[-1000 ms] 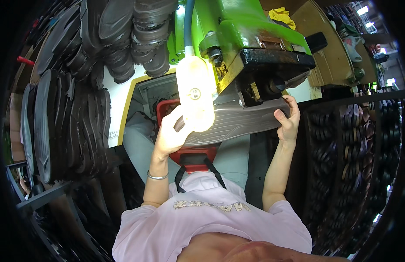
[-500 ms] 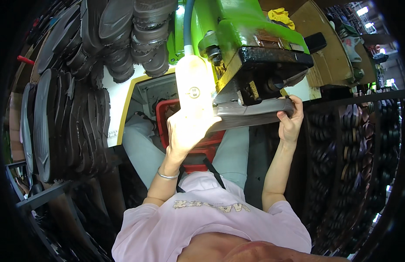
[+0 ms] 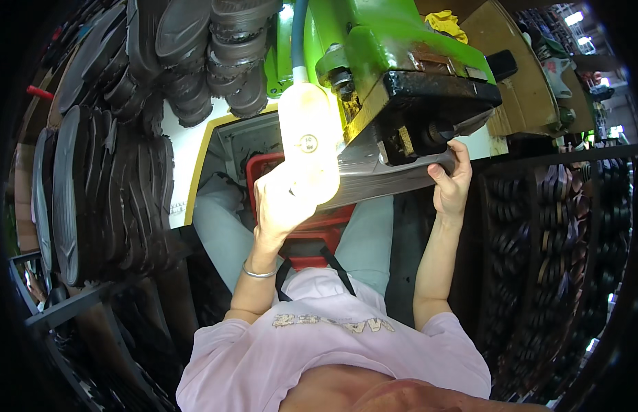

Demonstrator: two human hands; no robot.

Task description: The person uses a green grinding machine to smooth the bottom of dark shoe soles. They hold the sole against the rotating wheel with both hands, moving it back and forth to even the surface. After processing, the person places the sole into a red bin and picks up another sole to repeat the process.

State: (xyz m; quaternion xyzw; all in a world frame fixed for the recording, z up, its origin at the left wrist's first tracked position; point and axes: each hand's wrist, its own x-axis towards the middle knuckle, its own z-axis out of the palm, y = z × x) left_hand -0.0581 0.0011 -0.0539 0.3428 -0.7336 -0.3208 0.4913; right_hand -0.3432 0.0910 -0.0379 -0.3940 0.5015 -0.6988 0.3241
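Note:
A dark grey shoe sole (image 3: pixel 394 185) is held on edge beneath the black head (image 3: pixel 435 103) of a green machine (image 3: pixel 415 41), close against its underside. My right hand (image 3: pixel 453 184) is closed around the sole's right end, thumb toward me and fingers behind. At the other end, my left hand (image 3: pixel 281 206) is closed on the sole; glare and a bright white lamp (image 3: pixel 307 130) hide most of its fingers. The lamp also covers the sole's left end. Where the sole meets the machine is hidden under the head.
Piles of dark grey soles (image 3: pixel 78 199) stand at the left, with more stacked soles (image 3: pixel 240 41) behind. A red bin (image 3: pixel 260 167) sits between my knees. Back right is a cardboard box (image 3: pixel 518 75) beside a yellow cloth (image 3: pixel 446 25). Racks of dark footwear parts (image 3: pixel 559 226) line the right.
The sole has tilted and shifted under the machine head, its right end now higher and more covered. My left hand has moved slightly left and down, its thumb now hidden behind the lamp.

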